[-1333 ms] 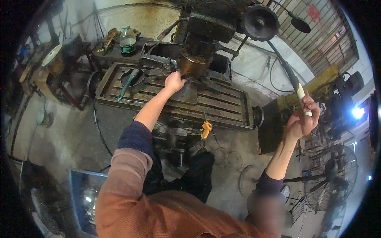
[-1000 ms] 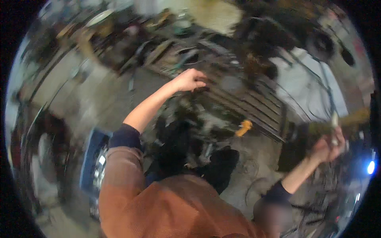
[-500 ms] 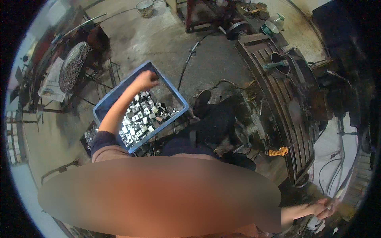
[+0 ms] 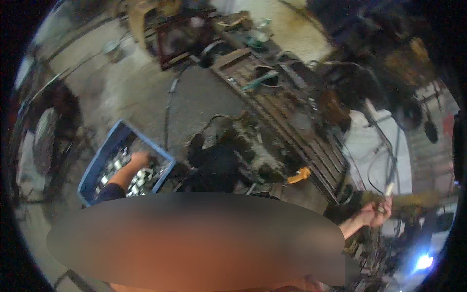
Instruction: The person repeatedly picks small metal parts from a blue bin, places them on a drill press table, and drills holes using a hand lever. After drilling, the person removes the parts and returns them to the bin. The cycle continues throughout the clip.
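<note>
A blue plastic bin (image 4: 99, 146) at the left holds many small silvery, block-like metal parts (image 4: 138, 182). My left hand (image 4: 140, 158) is inside the bin, low over the parts; motion smears its fingers, so whether they hold a part cannot be made out. Far to the right, my right arm reaches out from my side. There my right hand (image 4: 377, 214) is closed around the lower end of a rod-like handle (image 4: 388, 189) with a pale tip. Part of the grip is blurred.
A long slotted metal machine bed (image 4: 287, 131) runs diagonally on the right, with a green-handled tool (image 4: 262, 80) on it. An orange coiled piece (image 4: 298, 175) lies by its near edge. A round tray (image 4: 46, 138) stands at far left, a bucket (image 4: 112, 50) farther back. A bright light (image 4: 424, 262) glows lower right.
The whole view has swung to the right, so the bin now appears farther left and lower. My left hand has come down from the bin's far side to the parts. My right hand stays closed.
</note>
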The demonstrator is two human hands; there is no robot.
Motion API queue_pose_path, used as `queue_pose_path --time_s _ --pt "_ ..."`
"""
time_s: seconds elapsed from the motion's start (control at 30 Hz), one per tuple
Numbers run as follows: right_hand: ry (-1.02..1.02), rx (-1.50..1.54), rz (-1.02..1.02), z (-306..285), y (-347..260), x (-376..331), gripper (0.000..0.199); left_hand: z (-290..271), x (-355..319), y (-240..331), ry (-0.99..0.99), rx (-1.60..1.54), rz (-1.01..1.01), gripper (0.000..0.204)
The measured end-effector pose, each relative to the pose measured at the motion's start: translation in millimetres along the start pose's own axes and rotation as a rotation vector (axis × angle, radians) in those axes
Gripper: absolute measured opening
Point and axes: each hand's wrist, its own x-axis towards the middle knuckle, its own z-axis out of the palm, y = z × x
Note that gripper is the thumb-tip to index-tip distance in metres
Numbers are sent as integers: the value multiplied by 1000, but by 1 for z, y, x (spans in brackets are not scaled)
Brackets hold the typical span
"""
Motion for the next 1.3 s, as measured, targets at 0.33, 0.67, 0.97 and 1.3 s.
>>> queue_pose_path --time_s 0.33,0.67,0.97,1.3 --pt "-95 109 1 22 -19 9 21 19 49 -29 18 -235 -152 39" --pt "-51 70 25 19 -29 27 21 -13 -7 4 409 -648 -241 44" --pt "-117 127 95 10 -34 48 21 -2 4 20 412 -439 -92 48" --pt "14 13 180 16 -38 73 23 12 0 -1 406 -619 -114 48"
